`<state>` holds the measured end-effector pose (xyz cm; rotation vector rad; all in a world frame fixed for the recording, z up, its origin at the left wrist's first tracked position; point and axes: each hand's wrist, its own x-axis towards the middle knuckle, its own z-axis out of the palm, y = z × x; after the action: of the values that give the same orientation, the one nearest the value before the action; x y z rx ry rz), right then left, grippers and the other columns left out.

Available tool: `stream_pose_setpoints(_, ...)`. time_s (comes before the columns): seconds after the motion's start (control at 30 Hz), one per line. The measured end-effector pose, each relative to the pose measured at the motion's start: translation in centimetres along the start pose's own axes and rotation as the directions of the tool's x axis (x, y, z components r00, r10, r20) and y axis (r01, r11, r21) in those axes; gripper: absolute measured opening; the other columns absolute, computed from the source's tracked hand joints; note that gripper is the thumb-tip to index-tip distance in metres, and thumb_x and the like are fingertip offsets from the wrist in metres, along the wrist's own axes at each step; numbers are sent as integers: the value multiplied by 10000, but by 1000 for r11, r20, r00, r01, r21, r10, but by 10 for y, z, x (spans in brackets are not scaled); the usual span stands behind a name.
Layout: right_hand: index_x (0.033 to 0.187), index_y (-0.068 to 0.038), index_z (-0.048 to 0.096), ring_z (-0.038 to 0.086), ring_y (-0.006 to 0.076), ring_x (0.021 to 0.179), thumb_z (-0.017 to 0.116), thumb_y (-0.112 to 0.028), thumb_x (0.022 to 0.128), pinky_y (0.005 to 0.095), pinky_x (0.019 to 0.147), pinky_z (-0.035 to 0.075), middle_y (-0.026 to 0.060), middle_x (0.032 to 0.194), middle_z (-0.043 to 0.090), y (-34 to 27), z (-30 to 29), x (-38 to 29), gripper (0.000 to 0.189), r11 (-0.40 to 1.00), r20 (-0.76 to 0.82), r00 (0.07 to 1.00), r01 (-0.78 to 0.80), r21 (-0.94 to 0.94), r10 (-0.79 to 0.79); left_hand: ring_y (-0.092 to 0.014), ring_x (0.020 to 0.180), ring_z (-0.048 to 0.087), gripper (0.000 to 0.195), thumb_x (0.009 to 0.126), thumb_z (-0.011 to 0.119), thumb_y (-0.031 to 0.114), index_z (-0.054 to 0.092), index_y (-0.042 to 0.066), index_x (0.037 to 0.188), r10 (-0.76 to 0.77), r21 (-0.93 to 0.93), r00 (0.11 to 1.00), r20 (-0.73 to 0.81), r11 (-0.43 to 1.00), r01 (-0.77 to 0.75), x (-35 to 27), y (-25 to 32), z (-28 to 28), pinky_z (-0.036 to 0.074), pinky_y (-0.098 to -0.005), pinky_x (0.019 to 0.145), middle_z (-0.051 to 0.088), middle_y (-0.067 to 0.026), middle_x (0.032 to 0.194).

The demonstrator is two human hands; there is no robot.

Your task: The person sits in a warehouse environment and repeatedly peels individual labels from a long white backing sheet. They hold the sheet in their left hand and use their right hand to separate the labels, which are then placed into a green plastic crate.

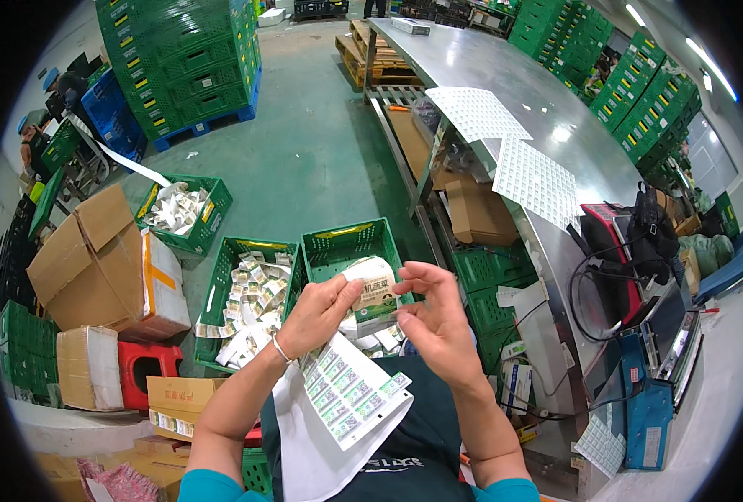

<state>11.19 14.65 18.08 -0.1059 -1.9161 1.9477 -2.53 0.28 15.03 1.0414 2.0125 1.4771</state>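
My left hand point(324, 307) pinches a printed paper label point(374, 295) by its left edge, part of a white strip that curls at the top. My right hand point(434, 320) is at the label's right edge with its fingers apart; whether a fingertip touches it is hard to tell. Below, a sheet of small green-and-white stickers with printed codes point(346, 392) lies on white backing paper point(311, 461) across my dark apron point(402, 483). Just beyond my hands stands a green crate point(349, 245) with label strips in its near end. Left of it, another green crate point(211, 307) holds many loose labels.
A metal table point(472, 56) on the right bears sticker sheets point(534, 182) and a red-and-black device point(610, 263) with cables. Cardboard boxes point(95, 263) and a red stool point(151, 364) stand left. Farther off are a crate of white strips point(186, 210) and stacked green crates point(183, 69).
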Motion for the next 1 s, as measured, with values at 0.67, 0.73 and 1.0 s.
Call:
stream_pose_setpoints(0.67, 1233, -26, 466, 523, 274, 1063, 550, 157, 747, 330, 824, 483, 165, 1241, 446, 18, 24, 0, 526, 779, 30, 959, 248, -576, -283, -30, 616, 486, 246, 880, 650, 168, 550, -50, 934, 22, -301, 994, 108, 954, 11, -10, -14, 8, 416, -248, 505, 601, -4, 694)
stream_pose_setpoints(0.73, 1238, -25, 464, 516, 302, 1077, 565, 143, 750, 348, 860, 466, 166, 1231, 458, 25, 32, -2, 527, 695, 7, 935, 268, -668, -353, -34, 587, 493, 211, 880, 624, 132, 537, -57, 918, 14, -206, 994, 107, 978, 9, -9, -21, 6, 409, -247, 486, 594, -30, 653)
stream_pose_setpoints(1.0, 1286, -5, 384, 558, 171, 976, 632, 27, 811, 281, 818, 458, 107, 1100, 545, 40, 12, -2, 536, 986, -212, 975, -99, -136, 68, -30, 564, 485, 242, 905, 611, 160, 544, -40, 1022, -5, -158, 997, 79, 987, 17, -8, -9, 5, 387, -237, 477, 577, -7, 638)
